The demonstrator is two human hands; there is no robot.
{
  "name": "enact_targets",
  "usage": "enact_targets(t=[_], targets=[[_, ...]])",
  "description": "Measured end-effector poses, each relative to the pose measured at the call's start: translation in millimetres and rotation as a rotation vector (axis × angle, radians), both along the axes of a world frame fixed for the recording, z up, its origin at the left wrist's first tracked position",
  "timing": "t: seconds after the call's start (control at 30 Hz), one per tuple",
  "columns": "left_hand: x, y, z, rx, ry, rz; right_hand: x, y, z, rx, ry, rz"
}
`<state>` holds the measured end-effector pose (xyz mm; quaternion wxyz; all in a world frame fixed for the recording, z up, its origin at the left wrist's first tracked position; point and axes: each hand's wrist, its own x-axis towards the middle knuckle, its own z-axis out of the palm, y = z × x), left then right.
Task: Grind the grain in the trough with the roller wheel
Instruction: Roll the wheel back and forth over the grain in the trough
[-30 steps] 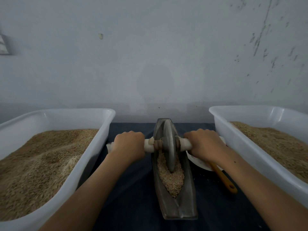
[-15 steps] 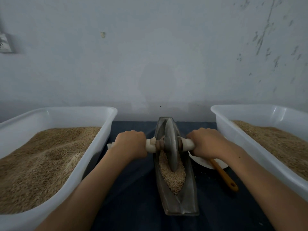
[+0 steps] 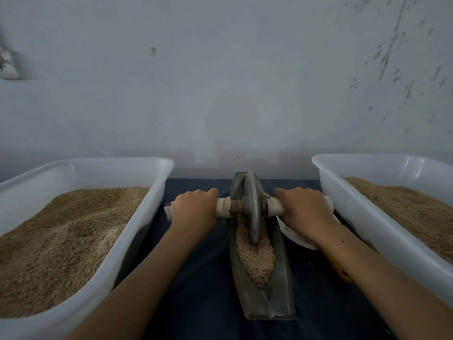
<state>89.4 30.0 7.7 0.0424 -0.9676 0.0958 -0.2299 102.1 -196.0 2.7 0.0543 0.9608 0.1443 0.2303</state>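
White tubs wall both sides of the trough (dark cloth lanes between stay passable)

Two white tubs of grain flanked a dark worktop; a white dish lay before a scuffed wall.

1 head-worn camera looks forward and down, close over the trough.

Light: dim, bluish, soft and even.
Shadows: faint, under the tubs.
Edges: wide-angle bending, slightly soft focus.
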Motion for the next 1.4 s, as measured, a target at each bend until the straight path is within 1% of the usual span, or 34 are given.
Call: enact_targets(t=[0.1, 0.27, 0.33, 0.43, 0.53, 0.6, 0.67, 0.73, 0.83, 0.97, 1.07, 1.17, 1.33, 1.4], targets=[[1, 1, 5, 0.017, 0.082, -0.008, -3, -1, 9, -0.01, 0.108, 0.009], [0, 5, 14, 0.047, 0.333, -0.008, -11, 1, 26, -0.042, 0.326, 0.033], [0, 5, 14, 0.048, 0.341, -0.006, -12, 2, 28, -0.045, 0.351, 0.03], [3, 5, 10, 0.026, 0.293, -0.001, -12, 3, 24, -0.046, 0.27, 0.016], [6, 6, 4, -0.033, 0.243, -0.006, -9, 4, 13, -0.031, 0.074, 0.031], [5, 7, 0, -0.064, 0.172, -0.008, -7, 5, 7, -0.029, -0.021, 0.043], [4, 6, -4, -0.067, 0.092, -0.008, -5, 5, 4, -0.012, -0.059, 0.052], [3, 5, -4, -0.064, 0.069, -0.009, -3, 5, 5, -0.009, -0.059, 0.051], [3, 5, 2, -0.042, 0.153, -0.008, -4, 3, 10, -0.029, 0.02, 0.042], [2, 4, 11, 0.018, 0.292, -0.007, -7, 1, 22, -0.026, 0.242, 0.045], [2, 3, 14, 0.057, 0.311, -0.008, -10, -1, 26, 0.002, 0.352, 0.046], [2, 2, 12, 0.055, 0.253, 0.001, -9, -1, 23, 0.021, 0.302, 0.04], [3, 4, 3, -0.001, 0.09, -0.006, -2, -1, 5, 0.025, 0.019, 0.067], [3, 4, 0, -0.013, 0.057, -0.013, 0, -1, 1, 0.003, -0.046, 0.085]])
